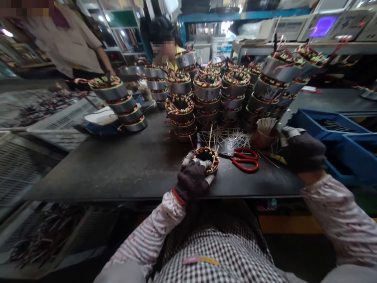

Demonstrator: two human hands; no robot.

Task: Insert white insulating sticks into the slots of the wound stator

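Observation:
My left hand [193, 177], in a dark glove with taped fingertips, is wrapped round the near left side of a motor stator [216, 160]. The stator rests on the dark table near its front edge, and a pair of pale thin strips stick up out of its copper-wound ring. To the right, my right hand [303, 151] is raised beside a cup of pale strips [265, 135]. Its fingers are curled in, and whatever they pinch is hidden. Red-handled scissors [246, 160] lie between the two hands, close to the stator.
Stacks of stators [207, 92] stand along the back of the table [123, 165], with another leaning stack [123, 104] at left. Loose strips [226, 136] lie scattered before them. Blue bins [332, 125] sit at right. Two people are beyond the table.

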